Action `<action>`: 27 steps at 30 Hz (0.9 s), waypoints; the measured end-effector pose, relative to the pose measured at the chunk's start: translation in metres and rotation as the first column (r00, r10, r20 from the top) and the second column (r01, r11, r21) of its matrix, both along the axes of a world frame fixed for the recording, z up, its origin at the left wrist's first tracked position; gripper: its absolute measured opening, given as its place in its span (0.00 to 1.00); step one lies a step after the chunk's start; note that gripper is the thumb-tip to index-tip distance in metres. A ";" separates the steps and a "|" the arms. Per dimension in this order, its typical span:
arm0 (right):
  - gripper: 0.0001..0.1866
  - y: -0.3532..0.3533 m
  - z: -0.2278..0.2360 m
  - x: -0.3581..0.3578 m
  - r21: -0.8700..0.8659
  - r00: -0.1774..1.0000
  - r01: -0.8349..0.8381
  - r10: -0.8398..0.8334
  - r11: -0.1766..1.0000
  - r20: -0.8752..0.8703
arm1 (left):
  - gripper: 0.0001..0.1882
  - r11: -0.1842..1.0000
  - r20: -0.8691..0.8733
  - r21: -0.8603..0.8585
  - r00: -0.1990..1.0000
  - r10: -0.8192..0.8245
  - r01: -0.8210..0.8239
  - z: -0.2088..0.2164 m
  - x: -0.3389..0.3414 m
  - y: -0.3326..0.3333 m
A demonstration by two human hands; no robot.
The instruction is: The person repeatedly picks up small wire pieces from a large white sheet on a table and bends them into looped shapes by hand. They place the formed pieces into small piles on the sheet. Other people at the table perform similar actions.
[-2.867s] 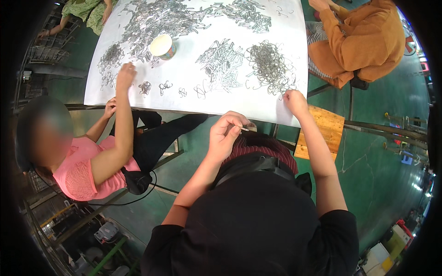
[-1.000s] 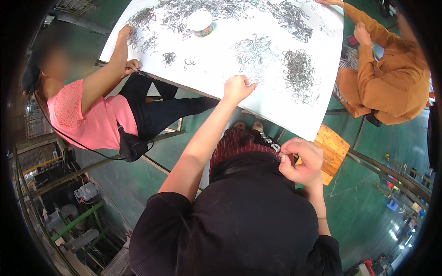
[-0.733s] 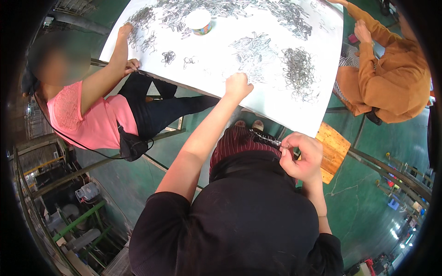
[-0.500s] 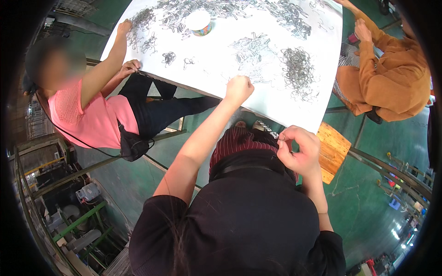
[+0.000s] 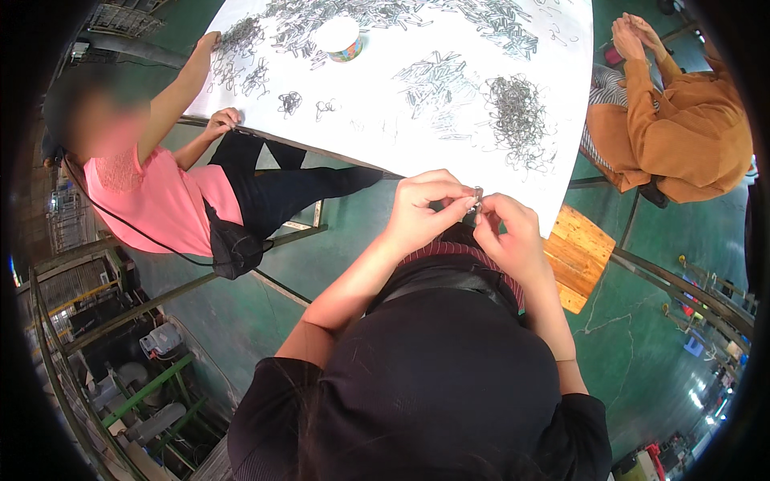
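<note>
My left hand and my right hand meet just below the near edge of the white table. Together their fingertips pinch a small metal clip. A dense heap of dark wire clips lies on the table just beyond my hands. A looser scatter of clips lies to its left.
A small paper cup stands at the table's far side among more clip piles. A person in a pink top sits at the left, hands on the table edge. A person in orange sits at the right. A wooden stool stands beside me.
My left hand has come off the table edge and joined my right hand in front of me. Both now hold the small clip between them.
</note>
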State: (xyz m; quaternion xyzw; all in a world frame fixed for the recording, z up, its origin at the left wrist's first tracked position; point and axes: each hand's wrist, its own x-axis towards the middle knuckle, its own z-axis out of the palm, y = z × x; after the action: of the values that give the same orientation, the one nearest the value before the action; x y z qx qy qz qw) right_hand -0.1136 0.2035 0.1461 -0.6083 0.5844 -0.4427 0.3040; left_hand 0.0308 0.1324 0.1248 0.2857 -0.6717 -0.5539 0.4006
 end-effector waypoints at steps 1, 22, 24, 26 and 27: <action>0.06 0.000 -0.002 0.000 0.009 1.000 0.001 -0.001 1.000 0.002 | 0.05 1.000 0.007 -0.017 1.000 0.011 -0.011 -0.001 -0.001 0.001; 0.07 0.006 -0.148 -0.107 0.219 0.549 0.624 -0.221 0.751 -0.806 | 0.05 0.957 0.009 -0.291 1.000 0.013 -0.009 -0.004 -0.001 0.001; 0.05 -0.001 -0.158 -0.109 0.190 0.523 0.601 -0.202 0.776 -0.828 | 0.05 0.956 0.030 -0.293 1.000 0.003 0.006 -0.006 -0.001 0.001; 0.03 -0.010 -0.158 -0.112 0.183 0.587 0.560 -0.231 0.808 -0.776 | 0.05 0.958 0.048 -0.288 0.999 0.006 0.008 -0.007 -0.002 0.001; 0.03 -0.014 -0.154 -0.115 0.187 0.660 0.530 -0.264 0.827 -0.703 | 0.05 0.957 0.052 -0.289 0.999 -0.007 0.022 -0.007 -0.003 0.000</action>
State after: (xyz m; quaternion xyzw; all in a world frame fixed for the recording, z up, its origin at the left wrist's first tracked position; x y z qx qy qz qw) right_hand -0.2288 0.1891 -0.0078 -0.5070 0.8463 -0.1389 0.0860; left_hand 0.0279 0.1329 0.1179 0.2327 -0.7575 -0.4452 0.4171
